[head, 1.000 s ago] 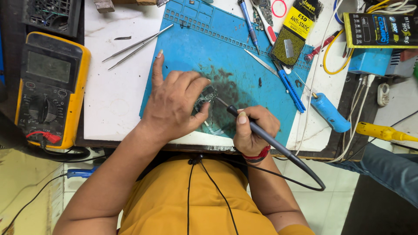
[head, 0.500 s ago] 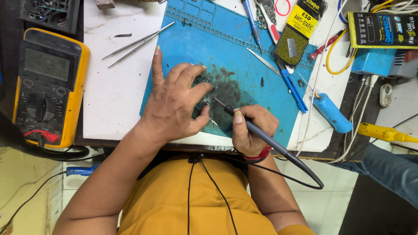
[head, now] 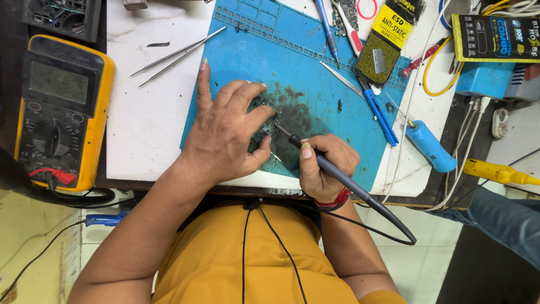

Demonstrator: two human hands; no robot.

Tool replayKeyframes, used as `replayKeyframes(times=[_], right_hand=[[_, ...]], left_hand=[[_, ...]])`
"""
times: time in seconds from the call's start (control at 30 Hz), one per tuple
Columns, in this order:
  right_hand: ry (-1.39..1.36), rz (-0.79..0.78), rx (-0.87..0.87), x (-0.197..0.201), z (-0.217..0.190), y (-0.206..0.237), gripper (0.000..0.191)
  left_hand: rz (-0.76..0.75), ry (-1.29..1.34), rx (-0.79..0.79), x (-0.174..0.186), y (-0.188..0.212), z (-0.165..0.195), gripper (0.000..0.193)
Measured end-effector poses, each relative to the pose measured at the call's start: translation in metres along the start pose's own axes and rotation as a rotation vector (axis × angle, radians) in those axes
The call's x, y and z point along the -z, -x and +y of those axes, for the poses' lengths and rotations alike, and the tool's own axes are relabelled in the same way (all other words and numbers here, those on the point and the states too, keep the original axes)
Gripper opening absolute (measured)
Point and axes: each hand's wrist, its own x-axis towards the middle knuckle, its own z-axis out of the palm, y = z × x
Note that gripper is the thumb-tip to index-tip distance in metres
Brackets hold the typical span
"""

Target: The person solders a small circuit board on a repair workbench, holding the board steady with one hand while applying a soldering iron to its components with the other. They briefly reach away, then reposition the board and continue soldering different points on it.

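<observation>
My left hand [head: 225, 135] presses down on a small green circuit board [head: 266, 121] that lies on a blue work mat [head: 315, 73]; fingers cover most of the board. My right hand [head: 326, 169] grips a dark soldering iron [head: 337, 174] like a pen, with its tip touching the board's right edge. The iron's black cable loops off the table's front edge to the right. A dark burnt stain marks the mat around the board.
A yellow multimeter [head: 59, 110] lies at the left with red and black leads. Tweezers [head: 177, 53] rest on the white tabletop [head: 146, 112]. Blue screwdrivers [head: 379, 115], a blue-handled tool [head: 430, 147], packets and cables crowd the right. Another person's jeans-clad leg [head: 500, 219] shows at lower right.
The view has shifted slightly. Both hands stay on the board and the iron, with the tip still at the board's edge.
</observation>
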Motion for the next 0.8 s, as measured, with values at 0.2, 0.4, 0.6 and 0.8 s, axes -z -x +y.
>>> replayKeyframes(times=[0.2,0.4,0.6,0.8], right_hand=[[-0.016,-0.006,-0.006,0.0012,0.0006,0.0013,0.016],[-0.019,-0.016,0.0,0.002,0.0004,0.0015,0.015],[0.011,-0.022,-0.013,0.0021,-0.0013,0.0013,0.013],[0.001,-0.023,0.01,0.002,-0.0008,0.0007,0.013]], left_hand=[[0.002,0.004,0.003,0.0003,0.0001,0.0002,0.037],[0.002,0.012,0.008,0.0011,0.0004,0.0008,0.037],[0.002,0.011,0.006,-0.0002,-0.0003,-0.0004,0.036],[0.0,0.006,0.006,-0.0003,0.0001,0.0,0.037]])
